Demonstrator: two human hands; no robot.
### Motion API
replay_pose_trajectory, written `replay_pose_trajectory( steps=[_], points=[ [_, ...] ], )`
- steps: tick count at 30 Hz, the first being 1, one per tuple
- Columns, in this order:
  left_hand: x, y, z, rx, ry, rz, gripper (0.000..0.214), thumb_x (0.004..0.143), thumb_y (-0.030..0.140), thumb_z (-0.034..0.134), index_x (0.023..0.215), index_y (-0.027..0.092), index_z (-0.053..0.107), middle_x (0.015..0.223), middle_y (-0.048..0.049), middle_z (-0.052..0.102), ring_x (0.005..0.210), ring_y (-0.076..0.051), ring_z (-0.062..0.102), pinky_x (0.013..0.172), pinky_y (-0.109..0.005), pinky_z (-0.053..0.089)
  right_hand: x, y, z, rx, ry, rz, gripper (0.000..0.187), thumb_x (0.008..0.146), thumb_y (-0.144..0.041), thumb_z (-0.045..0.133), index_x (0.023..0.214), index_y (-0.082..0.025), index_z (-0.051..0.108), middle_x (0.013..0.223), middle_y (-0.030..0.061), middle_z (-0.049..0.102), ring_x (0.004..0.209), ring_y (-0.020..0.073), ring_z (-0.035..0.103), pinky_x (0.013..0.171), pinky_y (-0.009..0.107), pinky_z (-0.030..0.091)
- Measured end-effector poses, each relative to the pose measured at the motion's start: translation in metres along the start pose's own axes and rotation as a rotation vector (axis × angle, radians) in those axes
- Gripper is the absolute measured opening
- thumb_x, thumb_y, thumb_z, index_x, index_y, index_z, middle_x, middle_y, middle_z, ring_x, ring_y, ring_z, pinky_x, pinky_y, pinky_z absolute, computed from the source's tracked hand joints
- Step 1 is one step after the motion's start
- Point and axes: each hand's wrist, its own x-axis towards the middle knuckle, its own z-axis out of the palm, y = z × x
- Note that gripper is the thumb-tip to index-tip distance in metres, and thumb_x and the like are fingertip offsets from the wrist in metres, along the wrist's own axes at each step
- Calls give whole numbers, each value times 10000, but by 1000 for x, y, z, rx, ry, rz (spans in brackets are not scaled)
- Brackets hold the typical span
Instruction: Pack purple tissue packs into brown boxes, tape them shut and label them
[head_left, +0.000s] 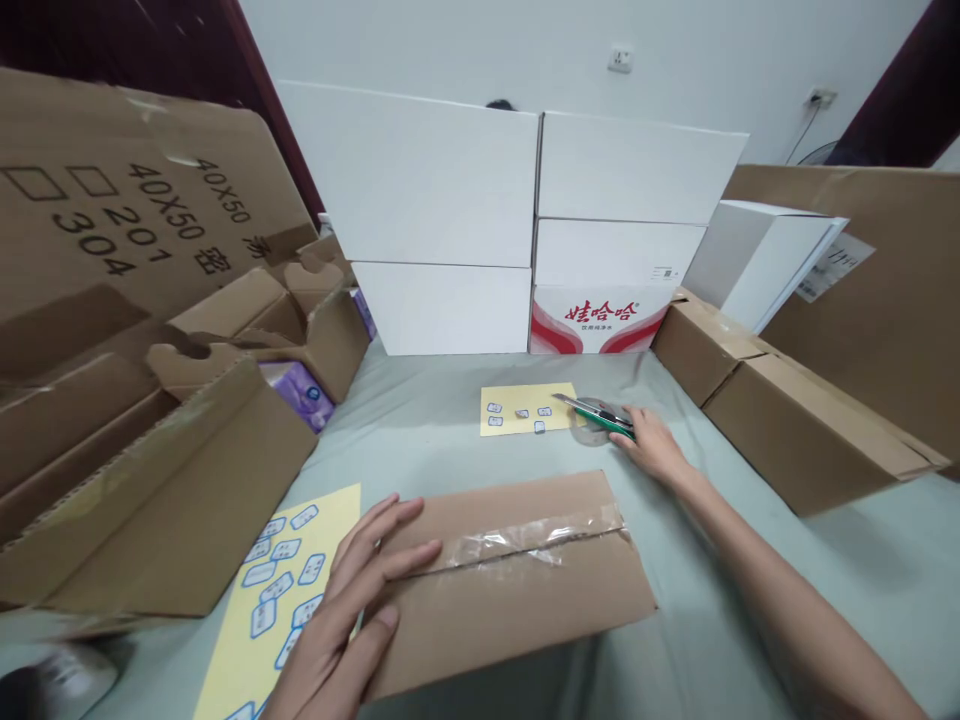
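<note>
Laying the left hand (352, 610) open against a taped cardboard box (510, 590), right hand (652, 445) well apart, closed on a green utility knife (596, 413) that sat over a tape roll (589, 432), just beside a yellow sheet (517, 420)

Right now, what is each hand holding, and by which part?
The right hand grips a green utility knife at its handle's rear end. The left hand lies open against a taped cardboard box, holding nothing firmly.

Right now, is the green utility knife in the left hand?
No, the green utility knife lies at the right hand, apart from the left hand.
</note>
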Motion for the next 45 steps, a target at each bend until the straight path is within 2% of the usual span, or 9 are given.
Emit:
replay_pose_trajectory(
  steps=[6, 11, 15, 21, 24, 29, 35, 40, 45],
  points=[
    [-3, -8, 4, 41, -14, 16, 392, 959, 294, 394, 1293, 458, 519, 1578, 56, 335, 1472, -330, 278, 1074, -650, 405, -11, -24, 27, -184, 24, -54, 335, 955, -330, 586, 1245, -163, 568, 1197, 87, 611, 1051, 224, 618, 901, 452, 527],
    [2, 11, 12, -58, 109, -69, 340, 981, 310, 348, 1199, 459, 563, 1526, 70, 394, 1473, -310, 265, 1140, -695, 254, -28, -70, 60, -203, -57, -182, 289, 950, -357, 590, 1170, -171, 608, 1174, 80, 624, 1038, 211, 618, 889, 426, 532],
    [4, 24, 13, -91, 143, -90, 330, 985, 305, 350, 1157, 451, 592, 1497, 74, 423, 1467, -301, 276, 1168, -667, 218, -27, -72, 64, -163, -79, -205, 266, 945, -365, 597, 1119, -166, 628, 1168, 79, 628, 1041, 210, 616, 895, 428, 527],
    [5, 28, 16, -104, 118, -80, 333, 984, 294, 350, 1177, 435, 581, 1505, 68, 417, 1458, -287, 296, 1163, -641, 265, -7, -27, 32, 16, -39, -166, 305, 933, -344, 613, 1187, -176, 609, 1329, 98, 553, 1209, 263, 535, 1018, 514, 441],
    [5, 29, 14, -51, 94, -73, 345, 982, 271, 340, 1208, 411, 559, 1520, 50, 403, 1462, -286, 286, 1145, -640, 303, 2, -24, 14, 166, -61, -165, 262, 938, -368, 597, 1095, -163, 637, 1241, 93, 604, 1181, 251, 553, 1015, 508, 437],
    [13, 36, 6, 187, 45, 118, 344, 905, 206, 443, 1211, 326, 543, 1428, -28, 501, 1439, -323, 294, 1059, -620, 429, -14, -59, -56, 483, -185, -231, 406, 979, -500, 421, 960, -163, 646, 889, 73, 686, 850, 206, 649, 764, 358, 547],
    [36, 72, 12, 367, 52, 271, 260, 855, 103, 411, 1057, 179, 556, 1075, -109, 638, 1028, -273, 613, 928, -540, 528, -65, -124, -143, 842, -386, -323, 308, 934, -479, 568, 932, -199, 697, 751, 22, 644, 677, 122, 589, 614, 227, 495],
    [49, 87, 14, 426, 21, 150, 150, 874, 129, 409, 848, 174, 550, 890, -91, 618, 850, -257, 609, 752, -443, 562, -89, -156, -150, 995, -593, -199, 283, 925, -445, 607, 952, -190, 728, 667, -6, 547, 570, 76, 443, 528, 198, 391],
    [50, 85, 10, 173, 187, 68, 160, 905, 153, 425, 1005, 163, 549, 992, -92, 618, 785, -199, 616, 700, -360, 530, -91, -174, -140, 899, -658, -158, 378, 909, -503, 602, 988, -160, 738, 652, 2, 520, 577, 87, 426, 504, 209, 340]
  ],
)
